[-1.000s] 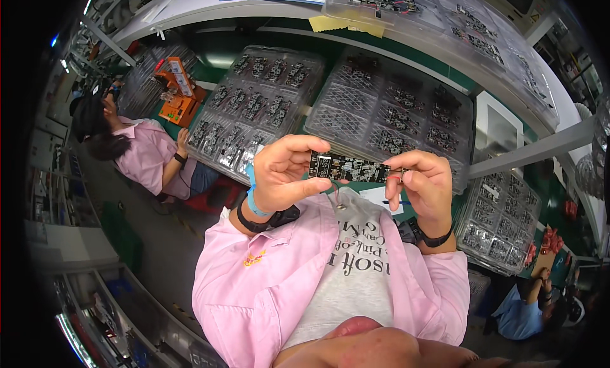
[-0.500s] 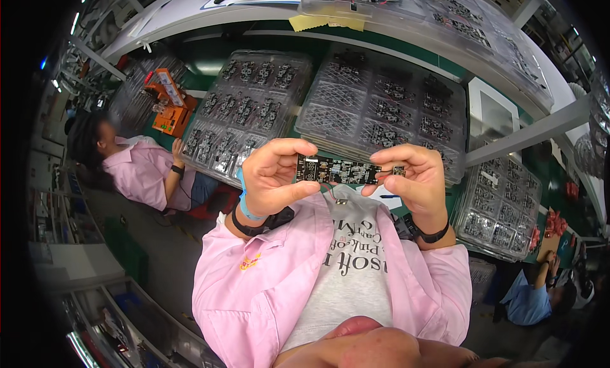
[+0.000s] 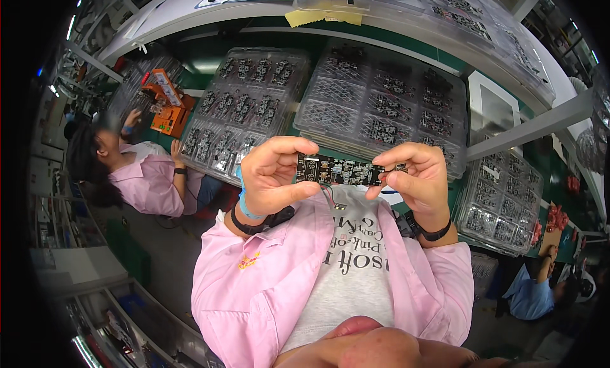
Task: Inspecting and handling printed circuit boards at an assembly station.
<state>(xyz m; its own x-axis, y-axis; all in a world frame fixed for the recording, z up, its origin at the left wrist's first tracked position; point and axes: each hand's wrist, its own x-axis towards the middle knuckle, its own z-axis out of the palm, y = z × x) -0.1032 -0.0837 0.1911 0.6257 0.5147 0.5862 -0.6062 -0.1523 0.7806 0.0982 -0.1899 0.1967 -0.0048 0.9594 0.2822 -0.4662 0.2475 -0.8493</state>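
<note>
A long black circuit board (image 3: 340, 170), crowded with small parts, is held level in front of my chest. My left hand (image 3: 270, 174) pinches its left end between thumb and forefinger. At the other end my right hand (image 3: 416, 176) is closed, its thumb and fingertips on the board's edge. A small dark piece (image 3: 400, 168) shows between those right fingers; how it joins the board is hidden. Thin wires hang below the board, with a small connector (image 3: 340, 206) at their end in front of my shirt.
Clear plastic trays of circuit boards stand ahead: one tray (image 3: 210, 117) at left, a stack (image 3: 327, 119) in the middle, another (image 3: 473, 206) at right. A shelf (image 3: 235, 15) crosses above them. An orange fixture (image 3: 170, 117) and a co-worker (image 3: 149, 180) are at left.
The small dark piece has turned between my right fingers, and my right fingertips have shifted slightly at the board's end. My left hand keeps its hold. The co-worker's arm at left has risen.
</note>
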